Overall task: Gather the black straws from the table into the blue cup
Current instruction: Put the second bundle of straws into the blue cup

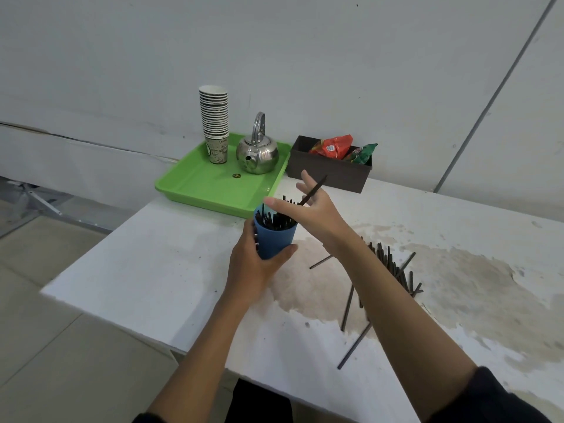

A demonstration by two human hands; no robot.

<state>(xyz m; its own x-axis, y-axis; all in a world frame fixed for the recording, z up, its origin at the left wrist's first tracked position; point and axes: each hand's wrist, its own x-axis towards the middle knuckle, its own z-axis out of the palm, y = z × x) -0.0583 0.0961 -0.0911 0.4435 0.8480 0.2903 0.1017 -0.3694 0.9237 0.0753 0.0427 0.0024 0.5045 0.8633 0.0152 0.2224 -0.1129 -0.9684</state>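
Observation:
My left hand [256, 267] grips the blue cup [276, 239], which stands on the white table [152, 270] with several black straws upright inside it. My right hand [308, 213] hovers just over the cup's mouth, fingers spread, with one black straw [312, 190] slanting between the fingers, its lower end at the cup. Right of the cup, partly hidden behind my right forearm, lies a pile of black straws [396, 270]. A few loose straws [354, 349] lie nearer the table's front edge.
A green tray [198, 184] at the back holds a stack of paper cups [215, 123] and a steel kettle [258, 151]. A dark box [326, 170] with snack packets stands to its right against the wall. Brown stains mark the table's right half.

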